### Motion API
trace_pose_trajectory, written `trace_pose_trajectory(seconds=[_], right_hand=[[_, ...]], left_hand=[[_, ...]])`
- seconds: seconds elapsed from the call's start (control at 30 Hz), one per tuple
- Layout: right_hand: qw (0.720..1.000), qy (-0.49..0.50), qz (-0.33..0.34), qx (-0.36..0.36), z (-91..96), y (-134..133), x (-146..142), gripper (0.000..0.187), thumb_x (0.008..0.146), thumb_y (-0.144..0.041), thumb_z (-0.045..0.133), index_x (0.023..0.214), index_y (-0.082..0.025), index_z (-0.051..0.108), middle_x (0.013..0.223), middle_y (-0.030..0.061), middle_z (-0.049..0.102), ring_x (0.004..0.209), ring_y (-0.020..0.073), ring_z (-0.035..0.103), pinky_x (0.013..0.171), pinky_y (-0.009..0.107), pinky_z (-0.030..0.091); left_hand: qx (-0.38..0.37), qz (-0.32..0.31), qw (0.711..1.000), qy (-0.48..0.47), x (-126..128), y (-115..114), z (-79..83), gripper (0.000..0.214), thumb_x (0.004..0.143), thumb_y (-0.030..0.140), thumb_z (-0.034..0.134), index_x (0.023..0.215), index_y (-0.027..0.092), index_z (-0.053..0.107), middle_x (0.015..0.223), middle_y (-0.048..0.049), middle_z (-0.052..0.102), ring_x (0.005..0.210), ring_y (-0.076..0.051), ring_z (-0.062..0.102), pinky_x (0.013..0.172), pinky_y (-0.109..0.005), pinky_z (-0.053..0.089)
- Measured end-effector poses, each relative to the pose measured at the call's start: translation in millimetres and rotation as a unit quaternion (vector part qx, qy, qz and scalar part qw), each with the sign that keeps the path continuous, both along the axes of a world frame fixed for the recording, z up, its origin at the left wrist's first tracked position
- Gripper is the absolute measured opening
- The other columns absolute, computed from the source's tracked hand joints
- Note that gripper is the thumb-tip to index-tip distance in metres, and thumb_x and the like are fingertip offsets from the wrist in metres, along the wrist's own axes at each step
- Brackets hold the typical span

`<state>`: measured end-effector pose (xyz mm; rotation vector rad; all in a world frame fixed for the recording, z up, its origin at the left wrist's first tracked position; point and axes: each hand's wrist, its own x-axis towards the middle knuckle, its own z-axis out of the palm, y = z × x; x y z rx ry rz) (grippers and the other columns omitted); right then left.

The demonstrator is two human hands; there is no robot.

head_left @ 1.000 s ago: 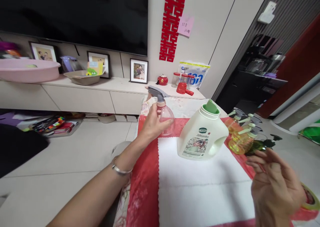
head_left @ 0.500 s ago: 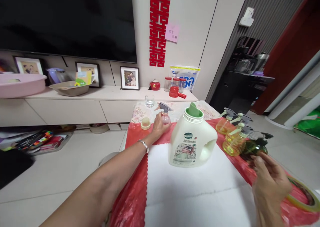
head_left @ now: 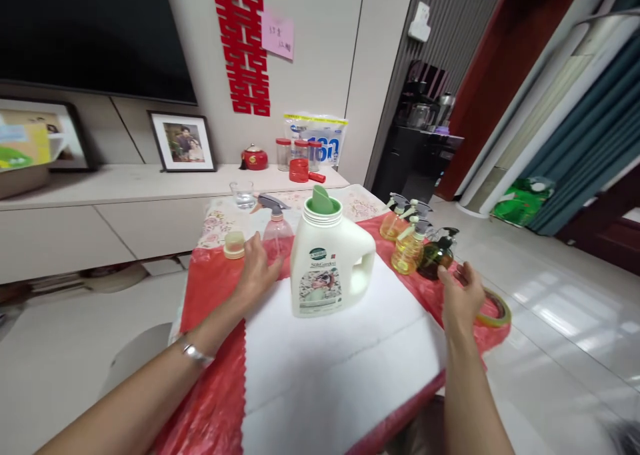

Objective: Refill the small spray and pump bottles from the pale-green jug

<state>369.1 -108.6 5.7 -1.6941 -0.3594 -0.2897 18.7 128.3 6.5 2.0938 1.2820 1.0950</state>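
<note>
A large pale green detergent jug (head_left: 345, 245) stands uncapped on a white sheet, with a green spout in its neck. My left hand (head_left: 256, 273) is open beside a clear pink spray bottle (head_left: 278, 233), its thumb and fingers apart at the bottle's near side. A pale cap (head_left: 234, 243) sits to the left of that hand. On the right, my right hand (head_left: 463, 298) is open, its thumb close to a dark green pump bottle (head_left: 435, 258); whether they touch, I cannot tell. Several spray bottles with yellow liquid (head_left: 407, 253) stand just beyond the pump bottle.
Red plastic (head_left: 210, 295) and a white sheet (head_left: 330, 375) cover the table. A roll of tape (head_left: 500, 311) lies at its right edge. A glass of water (head_left: 243, 195) stands at the back. Red-lidded jars and a red scoop (head_left: 299, 171) are on the cabinet behind.
The view has swung right. My left hand has loosened from around the pink spray bottle and drawn back toward me. My right hand remains near the dark pump bottle.
</note>
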Motion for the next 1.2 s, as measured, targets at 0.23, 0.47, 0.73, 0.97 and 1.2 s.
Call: trace_pose_trajectory(seconds=[0.23,0.47,0.73,0.97,1.2], right_hand=[[0.994,0.024,0.045,-0.097,-7.1,4,41,0.121,0.047,-0.053,0.083,0.152,-0.012,0.037,0.139,0.0185,0.047,0.121,0.0338,0.049,0.109,0.05,0.037],[0.98,0.036,0.172,-0.088,-16.7,15,72,0.142,0.045,-0.048,0.085,0.159,-0.011,0.011,0.143,0.0182,0.046,0.123,0.0285,0.052,0.11,0.041,0.041],[0.985,0.034,0.152,-0.075,-25.7,21,73,0.146,0.041,-0.047,0.09,0.161,-0.017,0.011,0.155,0.0154,0.032,0.14,0.0299,0.037,0.121,0.041,0.026],[0.993,0.016,0.112,0.012,0.5,4,56,0.131,0.045,-0.042,0.089,0.157,-0.017,0.026,0.154,0.0126,0.034,0.138,0.0297,0.037,0.121,0.043,0.026],[0.951,-0.006,0.266,0.157,62.7,-15,-5,0.094,0.056,-0.042,0.08,0.142,-0.026,0.045,0.132,0.005,0.056,0.121,0.0243,0.055,0.109,0.044,0.043]], left_hand=[[-0.068,-0.042,0.996,-0.033,-44,-68,-18.1,0.07,0.081,0.043,0.058,0.143,0.02,0.036,0.138,-0.0152,0.044,0.127,-0.034,0.054,0.107,-0.058,0.046],[-0.031,-0.045,0.998,-0.042,-49,-100,-43.4,0.057,0.085,0.04,0.053,0.138,0.02,0.044,0.136,-0.0151,0.048,0.126,-0.034,0.054,0.111,-0.059,0.043],[-0.02,-0.046,0.998,-0.042,-49,-101,-43.2,0.054,0.084,0.04,0.053,0.134,0.02,0.047,0.133,-0.0145,0.052,0.122,-0.033,0.058,0.107,-0.059,0.048],[-0.022,-0.042,0.998,-0.051,-49,-102,-43.0,0.053,0.084,0.04,0.053,0.133,0.019,0.05,0.131,-0.0144,0.054,0.12,-0.032,0.06,0.105,-0.057,0.05],[0.004,-0.056,0.995,-0.083,-54,-105,-31.9,0.044,0.088,0.036,0.052,0.129,0.019,0.054,0.126,-0.0127,0.057,0.109,-0.027,0.064,0.098,-0.05,0.055]])
